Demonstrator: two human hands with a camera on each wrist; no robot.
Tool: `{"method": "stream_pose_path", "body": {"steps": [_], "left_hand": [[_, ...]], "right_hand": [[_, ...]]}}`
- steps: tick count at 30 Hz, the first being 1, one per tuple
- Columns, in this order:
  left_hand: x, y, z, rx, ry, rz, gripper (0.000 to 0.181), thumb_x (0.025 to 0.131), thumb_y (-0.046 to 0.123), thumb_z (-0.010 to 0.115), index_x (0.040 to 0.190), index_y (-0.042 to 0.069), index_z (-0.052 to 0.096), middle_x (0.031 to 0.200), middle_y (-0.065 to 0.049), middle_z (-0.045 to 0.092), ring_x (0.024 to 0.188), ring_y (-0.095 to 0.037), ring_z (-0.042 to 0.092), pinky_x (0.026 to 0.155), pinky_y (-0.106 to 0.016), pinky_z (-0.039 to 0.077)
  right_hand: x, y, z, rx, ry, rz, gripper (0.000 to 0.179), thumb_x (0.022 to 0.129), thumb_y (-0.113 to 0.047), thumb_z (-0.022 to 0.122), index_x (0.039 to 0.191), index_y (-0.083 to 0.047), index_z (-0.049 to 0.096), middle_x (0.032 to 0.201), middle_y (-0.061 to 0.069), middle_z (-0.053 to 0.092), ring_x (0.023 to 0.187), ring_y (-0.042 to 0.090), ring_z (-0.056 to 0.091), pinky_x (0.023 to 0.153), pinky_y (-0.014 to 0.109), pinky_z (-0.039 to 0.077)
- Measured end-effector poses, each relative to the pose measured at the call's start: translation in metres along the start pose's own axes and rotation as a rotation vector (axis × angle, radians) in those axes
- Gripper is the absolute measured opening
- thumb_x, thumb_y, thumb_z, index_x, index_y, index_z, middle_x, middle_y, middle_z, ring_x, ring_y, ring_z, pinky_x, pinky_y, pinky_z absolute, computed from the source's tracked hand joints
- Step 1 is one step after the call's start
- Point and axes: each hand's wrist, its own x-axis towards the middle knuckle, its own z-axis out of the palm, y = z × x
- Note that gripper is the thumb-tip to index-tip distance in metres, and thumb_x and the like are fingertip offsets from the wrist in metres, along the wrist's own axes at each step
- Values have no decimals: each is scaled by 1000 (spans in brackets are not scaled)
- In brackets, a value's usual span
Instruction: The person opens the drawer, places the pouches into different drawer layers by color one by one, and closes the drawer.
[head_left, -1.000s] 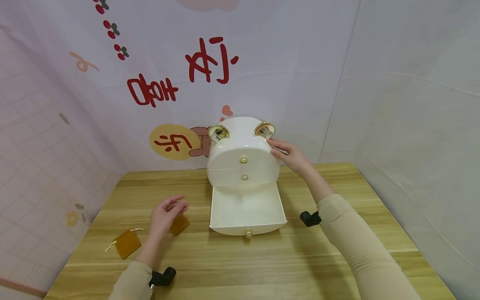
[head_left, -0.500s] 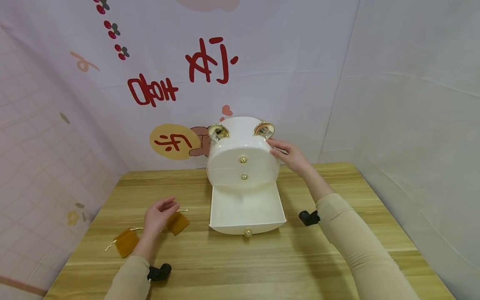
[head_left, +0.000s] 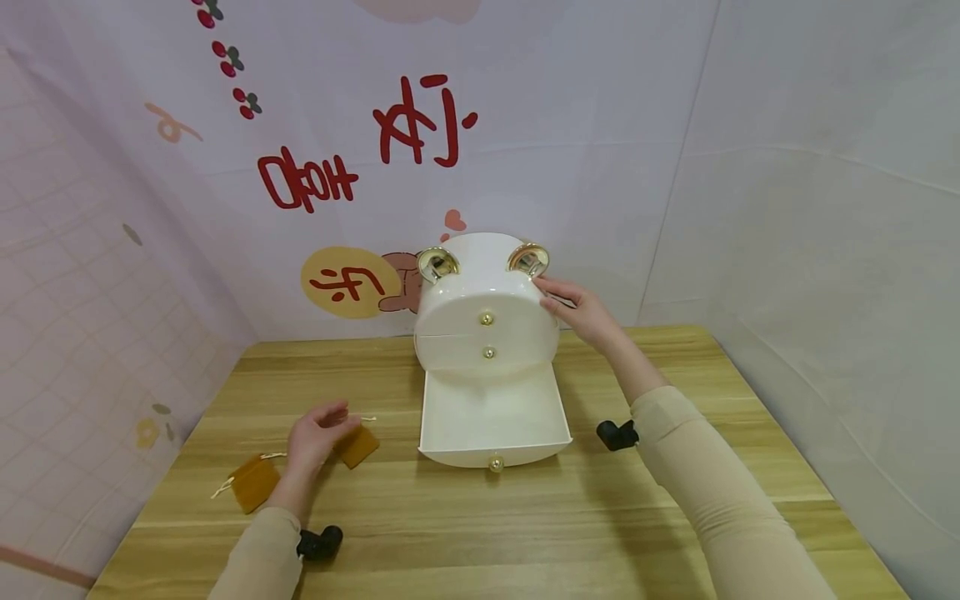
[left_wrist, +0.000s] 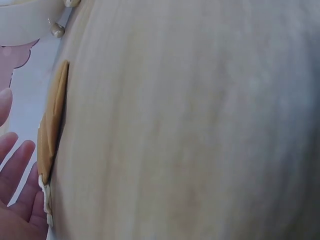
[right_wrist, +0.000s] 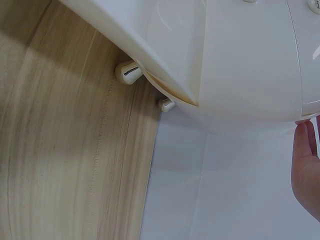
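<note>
A white rounded drawer box [head_left: 450, 350] with gold ear-shaped pieces [head_left: 528, 260] stands at the back middle of the table. Its bottom drawer [head_left: 495, 408] is pulled out, and nothing shows inside. My right hand [head_left: 585, 315] touches the box's upper right side with fairly straight fingers [right_wrist: 302, 142]. At the left, my left hand [head_left: 318, 435] is beside a mustard drawstring pouch [head_left: 358, 446], partly covering it in the head view. In the left wrist view its fingers [left_wrist: 15, 170] look loosely spread near the pouch [left_wrist: 52, 125]; whether they touch its cord cannot be told.
A second mustard pouch [head_left: 253, 483] with pale cords lies left of my left forearm. Both wrists carry black camera mounts [head_left: 320, 543]. Printed cloth [head_left: 600, 167] hangs behind the wooden table [head_left: 480, 542] and along both sides.
My left hand has moved slightly left and down, then settled beside the nearer pouch, whose cord now shows. My right hand stays at the box, and the drawer remains pulled out.
</note>
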Motion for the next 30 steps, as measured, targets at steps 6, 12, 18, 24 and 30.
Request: {"method": "stream_pose_path", "body": {"steps": [6, 12, 18, 24, 30], "left_hand": [[3, -6, -4, 28, -31, -2, 56, 89, 20, 77, 135, -4, 57, 133, -23, 58, 121, -34, 55, 80, -8, 41], [4, -12, -8, 16, -56, 13, 55, 88, 15, 78, 134, -6, 58, 132, -23, 59, 117, -31, 57, 79, -8, 43], [7, -21, -10, 64, -79, 73, 51, 83, 3, 79, 130, -7, 60, 127, -23, 62, 118, -36, 58, 83, -11, 45], [8, -25, -11, 150, -111, 107, 48, 83, -2, 77, 129, -6, 62, 127, -22, 62, 119, -37, 56, 93, -29, 49], [7, -25, -10, 180, -108, 137, 41, 84, -4, 75, 123, -3, 67, 123, -21, 65, 114, -36, 58, 93, -35, 48]], "right_hand": [[1, -1, 1, 10, 3, -4, 45, 103, -14, 56, 146, -3, 48, 156, 14, 34, 145, 34, 27, 112, 52, 32], [0, -1, 1, 5, 3, -8, 45, 103, -15, 55, 146, -4, 47, 157, 14, 34, 145, 34, 27, 112, 51, 33], [4, 6, 1, 9, 12, -1, 45, 103, -13, 56, 146, -3, 48, 156, 14, 35, 144, 34, 28, 111, 52, 33], [16, 35, 1, 36, 31, 2, 46, 102, -21, 58, 146, -12, 51, 157, 6, 36, 145, 28, 28, 111, 51, 33], [18, 42, 1, 23, 42, -17, 46, 101, -27, 60, 145, -16, 53, 156, 2, 38, 144, 26, 29, 111, 49, 34]]}}
